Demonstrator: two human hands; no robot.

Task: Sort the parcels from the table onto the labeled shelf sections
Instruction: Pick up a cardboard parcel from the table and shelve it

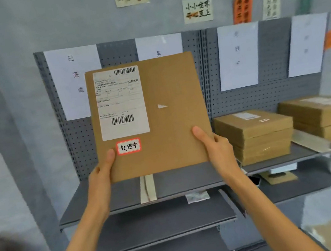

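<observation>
The left hand (102,171) and right hand (214,145) gripped the lower corners of a flat brown cardboard parcel (171,111), thumbs on its face. It was held upright before the grey pegboard shelf (180,179), with a white shipping label (120,102) and red-bordered sticker (128,146) facing the camera. Stacked brown cardboard boxes (256,134) rested on the shelf's right section.

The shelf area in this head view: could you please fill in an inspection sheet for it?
Surface: grey upper shelf, bare at left, a tape strip across it.
Job's things: flat parcel held upright, red-bordered sticker facing the camera; two parcel stacks at right.
Clutter: small items on the lower shelf, blurred.
Grippers: left hand and right hand grip the parcel's lower corners.
Cables: nothing seen.
Surroundings: pegboard with white section sheets, wall notes above.
</observation>
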